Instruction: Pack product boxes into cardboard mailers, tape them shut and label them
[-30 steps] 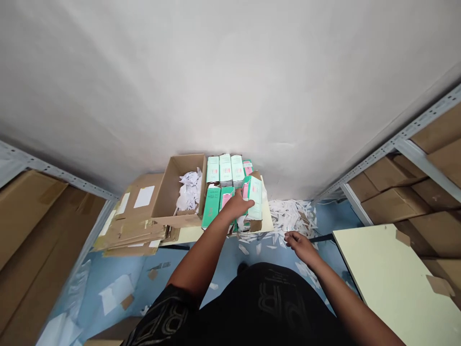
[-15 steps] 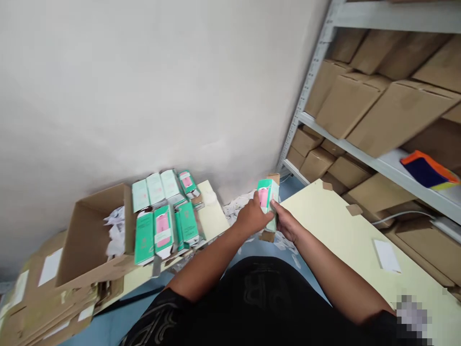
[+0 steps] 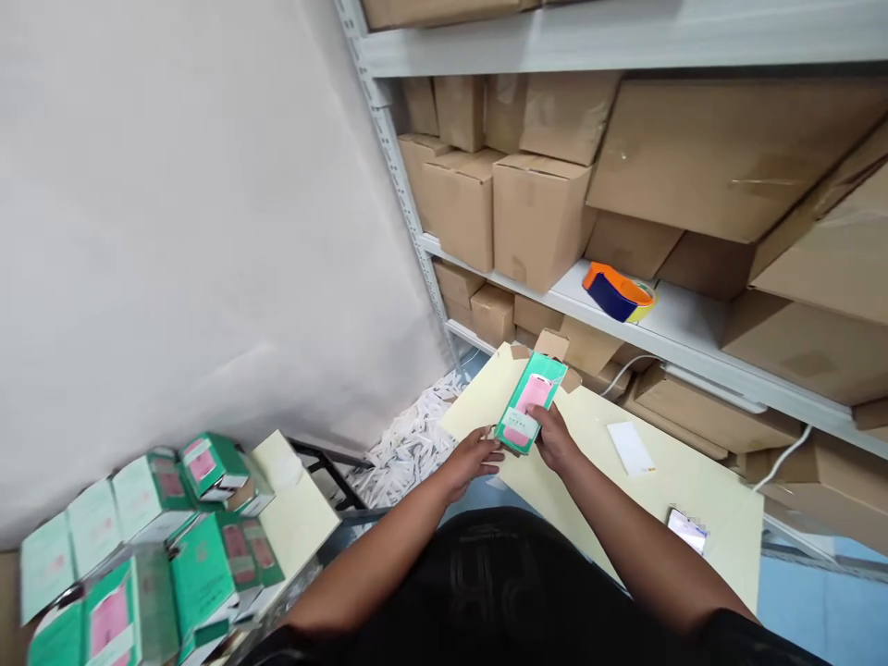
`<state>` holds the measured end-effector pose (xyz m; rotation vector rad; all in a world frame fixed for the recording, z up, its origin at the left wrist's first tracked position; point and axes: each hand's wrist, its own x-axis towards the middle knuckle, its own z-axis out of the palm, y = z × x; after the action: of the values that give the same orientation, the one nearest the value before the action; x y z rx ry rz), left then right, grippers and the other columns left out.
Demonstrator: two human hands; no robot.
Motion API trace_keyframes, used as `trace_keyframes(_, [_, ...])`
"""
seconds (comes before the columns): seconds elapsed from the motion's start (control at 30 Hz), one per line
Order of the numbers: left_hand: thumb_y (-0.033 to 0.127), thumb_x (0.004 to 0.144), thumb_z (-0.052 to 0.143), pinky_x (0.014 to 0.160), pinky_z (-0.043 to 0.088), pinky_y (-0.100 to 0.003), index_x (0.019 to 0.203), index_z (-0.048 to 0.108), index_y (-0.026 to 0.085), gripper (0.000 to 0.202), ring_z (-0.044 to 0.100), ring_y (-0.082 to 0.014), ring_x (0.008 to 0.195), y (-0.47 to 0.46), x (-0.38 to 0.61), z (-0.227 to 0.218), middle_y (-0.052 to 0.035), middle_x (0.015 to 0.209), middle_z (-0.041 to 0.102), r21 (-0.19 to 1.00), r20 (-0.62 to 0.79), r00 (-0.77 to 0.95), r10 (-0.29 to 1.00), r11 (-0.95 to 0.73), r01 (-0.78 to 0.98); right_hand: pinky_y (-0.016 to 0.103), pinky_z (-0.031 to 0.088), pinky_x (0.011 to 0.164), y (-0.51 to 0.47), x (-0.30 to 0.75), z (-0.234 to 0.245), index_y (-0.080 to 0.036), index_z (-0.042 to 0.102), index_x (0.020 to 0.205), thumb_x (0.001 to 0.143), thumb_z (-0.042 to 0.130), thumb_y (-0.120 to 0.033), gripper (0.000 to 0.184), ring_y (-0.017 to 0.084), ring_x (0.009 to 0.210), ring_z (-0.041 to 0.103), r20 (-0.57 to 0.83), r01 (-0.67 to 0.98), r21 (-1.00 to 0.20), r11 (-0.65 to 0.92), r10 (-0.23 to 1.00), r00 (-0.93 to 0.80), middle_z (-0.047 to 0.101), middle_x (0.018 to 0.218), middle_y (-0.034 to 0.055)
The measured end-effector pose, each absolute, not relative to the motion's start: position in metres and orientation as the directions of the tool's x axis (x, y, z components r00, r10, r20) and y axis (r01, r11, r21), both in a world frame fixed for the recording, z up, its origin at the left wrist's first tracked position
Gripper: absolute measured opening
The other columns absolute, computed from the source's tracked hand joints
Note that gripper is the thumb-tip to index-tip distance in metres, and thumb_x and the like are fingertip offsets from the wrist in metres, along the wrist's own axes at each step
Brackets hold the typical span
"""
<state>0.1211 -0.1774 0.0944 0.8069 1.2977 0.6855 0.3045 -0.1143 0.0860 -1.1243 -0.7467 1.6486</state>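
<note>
A green box with a pink panel and a white label is gripped by my right hand, its thumb lying across the front. The box is tilted over the cream table, with brown cardboard flaps standing out at its far end. My left hand is beside the lower left corner of the box, fingers apart and slightly bent. Whether its fingertips touch the box is hard to tell. More green and white boxes of the same kind lie at lower left.
Metal shelving full of cardboard cartons stands behind the table. An orange and dark blue tape dispenser sits on a shelf. On the table lie a white rectangular item and a phone. White paper strips cover the floor by the wall.
The view has swung right. The green box has moved from the gap between the tables to over the right table. My left hand has come off its front; my right hand still holds it.
</note>
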Motion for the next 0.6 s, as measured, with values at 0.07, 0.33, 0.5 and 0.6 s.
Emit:
trace_keyframes(0.07, [0.036, 0.076, 0.075, 0.096, 0.055, -0.04, 0.126, 0.059, 0.019, 0.055, 0.071, -0.0233, 0.102, -0.165, 0.133, 0.093, -0.0112, 0.113, 0.073, 0.783, -0.538, 0.293, 0.79, 0.598, -0.171, 0.037, 0.057, 0.076, -0.112, 0.316, 0.084, -0.027, 0.058, 0.112, 0.069, 0.079, -0.041, 0.05, 0.025, 0.085, 0.068, -0.288, -0.384, -0.873, -0.301, 0.953, -0.092, 0.073, 0.094, 0.0002])
trace_keyframes(0.33, [0.012, 0.057, 0.077, 0.1, 0.053, -0.038, 0.118, 0.061, 0.02, 0.063, 0.072, -0.0214, 0.1, -0.114, 0.152, 0.054, -0.0077, 0.109, 0.075, 0.705, -0.49, 0.458, 0.742, 0.646, -0.293, 0.042, 0.055, 0.09, -0.109, 0.354, 0.045, -0.024, 0.059, 0.121, 0.062, 0.087, -0.03, 0.066, 0.027, 0.1, 0.065, -0.172, -0.133, -0.973, -0.19, 0.976, -0.134, 0.072, 0.107, 0.0031])
trace_keyframes(0.5, [0.014, 0.063, 0.07, 0.096, 0.053, -0.037, 0.127, 0.056, 0.025, 0.067, 0.067, -0.0204, 0.109, -0.073, 0.144, 0.006, -0.0076, 0.129, 0.067, 0.744, -0.56, 0.531, 0.636, 0.668, -0.016, 0.046, 0.053, 0.095, -0.104, 0.352, -0.003, -0.022, 0.059, 0.129, 0.065, 0.084, -0.027, 0.069, 0.029, 0.107, 0.065, -0.175, 0.152, -0.974, -0.166, 0.983, -0.05, 0.072, 0.115, 0.0065])
trace_keyframes(0.6, [0.013, 0.068, 0.065, 0.094, 0.053, -0.04, 0.131, 0.055, 0.022, 0.064, 0.066, -0.0241, 0.11, -0.045, 0.135, -0.016, -0.0093, 0.125, 0.068, 0.802, -0.597, 0.48, 0.642, 0.469, 0.37, 0.048, 0.051, 0.101, -0.097, 0.335, -0.033, -0.021, 0.056, 0.134, 0.067, 0.08, -0.026, 0.072, 0.03, 0.112, 0.065, -0.177, 0.288, -0.942, -0.171, 0.984, 0.006, 0.071, 0.122, 0.0085])
